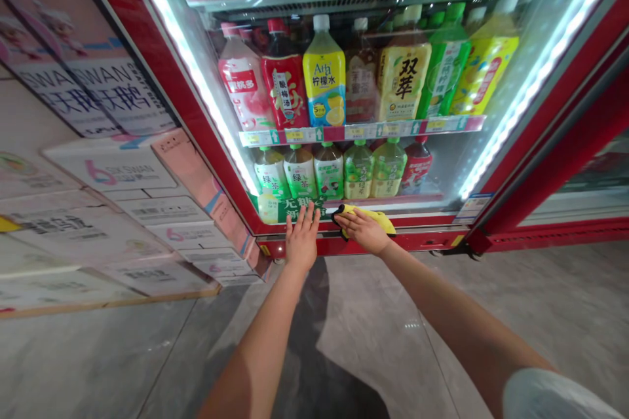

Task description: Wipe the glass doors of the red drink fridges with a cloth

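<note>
A red-framed drinks fridge (403,239) with a glass front stands before me, rows of bottles behind the glass. My left hand (302,242) lies with fingers spread on the lower part of the door, over the edge of a green sticker (289,208). Just to its right, my right hand (364,230) presses a yellow cloth (384,218) with a black edge against the bottom of the door. The cloth sticks out beyond the fingers on both sides. Behind the glass, a yellow-labelled bottle (324,82) stands on the upper shelf.
Stacked cartons (132,173) rise close on the left of the fridge. Another red-framed cabinet (565,196) adjoins on the right. Grey floor tiles (383,334) spread below my arms, with a dark shadow across them.
</note>
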Motion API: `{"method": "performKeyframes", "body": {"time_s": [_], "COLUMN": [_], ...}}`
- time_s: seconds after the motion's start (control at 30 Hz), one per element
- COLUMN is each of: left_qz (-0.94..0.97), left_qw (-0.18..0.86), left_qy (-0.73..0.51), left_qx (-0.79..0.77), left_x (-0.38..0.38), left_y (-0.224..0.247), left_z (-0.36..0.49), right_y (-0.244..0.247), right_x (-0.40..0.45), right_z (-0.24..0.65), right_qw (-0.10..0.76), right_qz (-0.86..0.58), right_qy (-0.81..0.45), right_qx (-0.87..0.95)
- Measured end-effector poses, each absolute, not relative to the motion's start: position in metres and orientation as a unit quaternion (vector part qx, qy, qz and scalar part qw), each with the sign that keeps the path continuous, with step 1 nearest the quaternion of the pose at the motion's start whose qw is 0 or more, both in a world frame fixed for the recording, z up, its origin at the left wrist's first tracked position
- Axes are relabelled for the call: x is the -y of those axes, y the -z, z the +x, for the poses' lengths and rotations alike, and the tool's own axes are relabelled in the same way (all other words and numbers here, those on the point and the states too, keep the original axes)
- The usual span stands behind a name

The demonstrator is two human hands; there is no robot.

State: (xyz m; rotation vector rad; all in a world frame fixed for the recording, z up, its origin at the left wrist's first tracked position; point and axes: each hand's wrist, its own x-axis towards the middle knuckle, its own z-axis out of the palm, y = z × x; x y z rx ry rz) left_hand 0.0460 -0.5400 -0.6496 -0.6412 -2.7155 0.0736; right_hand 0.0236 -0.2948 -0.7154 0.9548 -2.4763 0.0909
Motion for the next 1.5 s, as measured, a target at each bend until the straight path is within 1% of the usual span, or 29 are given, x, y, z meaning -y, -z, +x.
{"method": "performKeyframes", "body": {"time_s": [0.07,0.2,0.27,0.33,0.47,0.53,0.6,0.77,0.83,0.93,1.03,1.13,1.23,1.4,1.5], "left_qz": [-0.225,-0.246,-0.273,-0.295,-0.305,-0.307,-0.306,-0.306,-0.308,-0.308,-0.31,-0.314,-0.322,-0.333,-0.341], "left_qw": [0.191,0.218,0.221,0.217,0.216,0.216,0.215,0.212,0.215,0.224,0.231,0.237,0.243,0.253,0.257], "left_qy": [-0.024,-0.022,-0.025,-0.029,-0.033,-0.034,-0.032,-0.024,-0.021,-0.016,-0.014,-0.01,-0.003,0.006,0.009], "left_qx": [0.955,0.944,0.936,0.93,0.927,0.926,0.927,0.928,0.926,0.925,0.922,0.919,0.915,0.908,0.904], "left_x": [0.538,0.531,0.528,0.525,0.519,0.516,0.512,0.507,0.509,0.513,0.514,0.511,0.506,0.501,0.502], "left_y": [0.652,0.656,0.657,0.657,0.657,0.656,0.653,0.644,0.64,0.636,0.633,0.632,0.634,0.641,0.644], "left_z": [0.048,0.052,0.053,0.055,0.055,0.054,0.054,0.054,0.054,0.053,0.049,0.045,0.041,0.039,0.039], "right_y": [0.715,0.724,0.729,0.731,0.723,0.718,0.716,0.729,0.735,0.737,0.73,0.721,0.719,0.726,0.729], "right_x": [0.269,0.187,0.169,0.179,0.238,0.251,0.241,0.17,0.163,0.194,0.241,0.255,0.224,0.145,0.135], "right_z": [0.032,0.069,0.08,0.078,0.051,0.043,0.044,0.076,0.082,0.072,0.049,0.036,0.047,0.074,0.064], "right_qw": [0.244,0.258,0.263,0.268,0.265,0.257,0.251,0.261,0.268,0.28,0.294,0.297,0.311,0.373,0.399], "right_qz": [0.346,0.294,0.276,0.269,0.296,0.308,0.306,0.235,0.218,0.221,0.287,0.295,0.222,-0.083,-0.213], "right_qy": [-0.016,0.013,0.021,0.025,0.003,-0.008,-0.008,0.019,0.024,0.028,0.017,-0.013,-0.033,-0.165,-0.216], "right_qx": [0.906,0.92,0.924,0.925,0.918,0.916,0.918,0.936,0.938,0.934,0.912,0.908,0.924,0.909,0.865]}}
